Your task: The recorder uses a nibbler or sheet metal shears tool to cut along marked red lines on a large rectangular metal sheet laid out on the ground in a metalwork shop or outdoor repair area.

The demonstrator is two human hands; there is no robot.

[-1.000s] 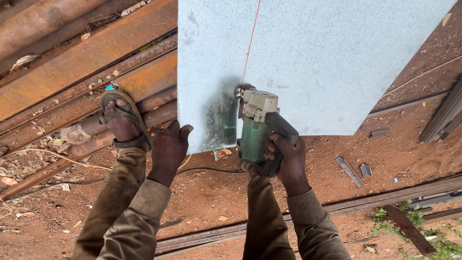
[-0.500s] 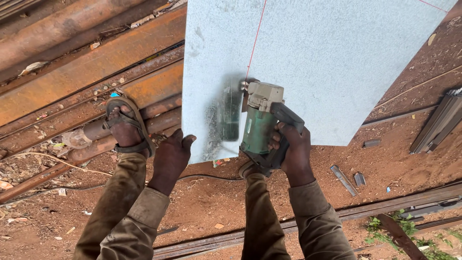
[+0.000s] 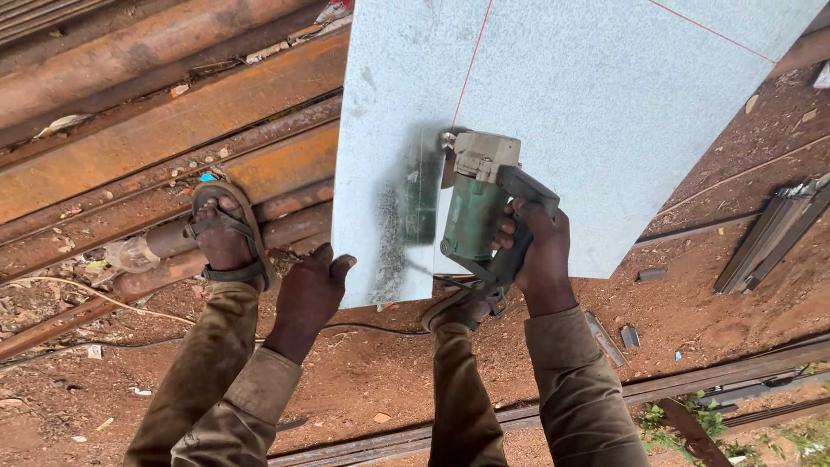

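A large pale grey metal sheet (image 3: 596, 112) lies over rusty beams, marked with thin red lines. My right hand (image 3: 536, 255) grips the black handle of a green and beige power cutter (image 3: 475, 207) whose head sits on the sheet at the lower end of a red line. My left hand (image 3: 309, 290) rests against the sheet's near left edge, fingers apart, pressing on it. My sandalled left foot (image 3: 225, 233) stands on a rusty pipe to the left. A grey dusty streak (image 3: 402, 225) runs along the sheet left of the tool.
Rusty steel beams and pipes (image 3: 156, 112) run diagonally at the left. Red dirt ground (image 3: 372, 372) lies below, with a black cable, small metal offcuts (image 3: 605, 333) and a bundle of metal profiles (image 3: 769, 238) at the right. Rails (image 3: 709, 380) cross the bottom.
The cutter and my right hand have crept forward along the red line. My left hand stays at the sheet's edge. The view has shifted slightly.
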